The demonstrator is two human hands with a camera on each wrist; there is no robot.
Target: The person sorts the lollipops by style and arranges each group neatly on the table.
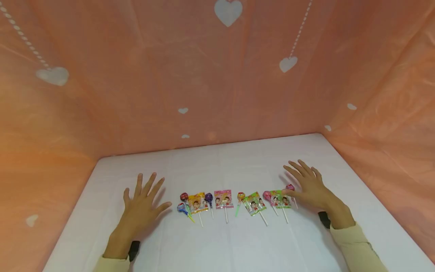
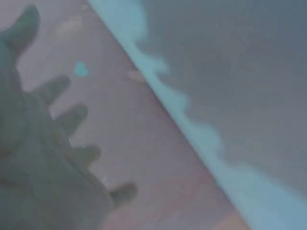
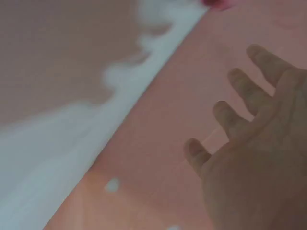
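Note:
Several wrapped lollipops lie in a loose row across the white table in the head view. Nearest my left hand [image 1: 141, 211] are a blue lollipop [image 1: 181, 207], a dark red one [image 1: 184, 196] and a flat orange-packed one [image 1: 198, 203]. A purple lollipop [image 1: 209, 197], a flat pink-packed one [image 1: 223, 199] and a yellow one [image 1: 241, 196] lie mid-row. Flat green-packed lollipops [image 1: 255, 204] and pink ball lollipops [image 1: 267, 195] fill the right end. My right hand [image 1: 312, 190] hovers there, its thumb overlapping the last lollipop [image 1: 290, 187]. Both hands hold nothing, fingers spread.
The white tabletop [image 1: 190, 249] carries the row near its middle. Orange-pink cloth [image 1: 204, 75] with white hearts hangs behind the table and along both sides. A dark strap [image 1: 134, 250] sits on my left wrist, another [image 1: 324, 219] on my right.

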